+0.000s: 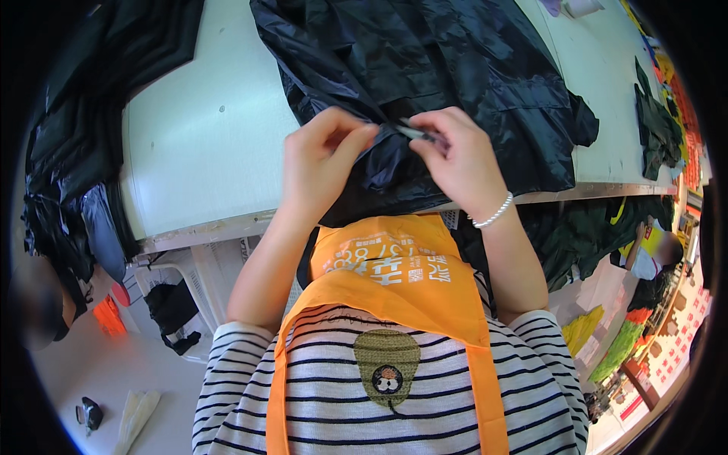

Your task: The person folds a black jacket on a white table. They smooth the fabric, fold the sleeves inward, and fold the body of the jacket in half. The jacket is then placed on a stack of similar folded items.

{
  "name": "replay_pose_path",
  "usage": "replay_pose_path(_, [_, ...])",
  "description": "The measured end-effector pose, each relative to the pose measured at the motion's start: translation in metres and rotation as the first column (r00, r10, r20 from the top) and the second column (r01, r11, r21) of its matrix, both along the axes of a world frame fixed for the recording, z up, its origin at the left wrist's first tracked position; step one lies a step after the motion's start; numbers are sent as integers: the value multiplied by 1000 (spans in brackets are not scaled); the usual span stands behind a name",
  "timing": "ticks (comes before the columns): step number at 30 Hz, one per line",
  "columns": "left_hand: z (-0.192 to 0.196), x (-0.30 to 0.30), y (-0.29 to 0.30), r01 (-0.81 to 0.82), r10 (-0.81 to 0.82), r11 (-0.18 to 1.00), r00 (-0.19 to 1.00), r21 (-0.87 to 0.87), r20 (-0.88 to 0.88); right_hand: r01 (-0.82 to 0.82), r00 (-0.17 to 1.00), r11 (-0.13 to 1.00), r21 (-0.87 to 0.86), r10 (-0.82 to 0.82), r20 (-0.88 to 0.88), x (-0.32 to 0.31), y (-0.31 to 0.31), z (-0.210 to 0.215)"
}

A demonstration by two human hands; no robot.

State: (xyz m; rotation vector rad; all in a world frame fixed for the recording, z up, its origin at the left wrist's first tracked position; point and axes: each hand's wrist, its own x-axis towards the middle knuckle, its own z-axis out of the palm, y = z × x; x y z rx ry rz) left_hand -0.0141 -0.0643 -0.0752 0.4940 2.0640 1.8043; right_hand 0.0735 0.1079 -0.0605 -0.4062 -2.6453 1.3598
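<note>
A shiny black jacket (485, 68) lies spread over the pale table in front of me. My left hand (326, 148) is closed in a pinch at a raised fold of its fabric, near the middle of the near part. Any thread between the fingertips is too small to make out. In my right hand (459, 155) is a pair of small thread snips (413, 133), with its metal blades pointing left towards the pinched fold. The fingers wrap round its handle and hide most of it. Both hands are close together just above the jacket.
Stacked black garments (83, 114) hang over the table's (212, 136) left end. Another dark garment (656, 125) lies at the far right. Below the near edge are a white plastic chair (201, 288) and a pile of dark clothes (565, 235). Other people sit at both sides.
</note>
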Motion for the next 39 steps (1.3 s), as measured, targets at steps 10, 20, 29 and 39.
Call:
replay_pose_path(10, [-54, 157, -197, -339, 499, 826, 812, -450, 304, 31, 988, 967, -254, 9, 155, 30, 46, -53])
replay_pose_path(20, [-210, 481, -371, -230, 954, 260, 214, -938, 212, -282, 945, 883, -376, 322, 49, 22, 49, -64])
replay_pose_path(29, [-165, 325, -192, -209, 634, 229, 773, -951, -17, -315, 949, 922, -225, 304, -81, 32, 33, -82])
replay_pose_path(39, [-28, 89, 25, -369, 164, 877, 831, -307, -531, -433, 900, 758, -487, 394, -188, 12, 47, -48])
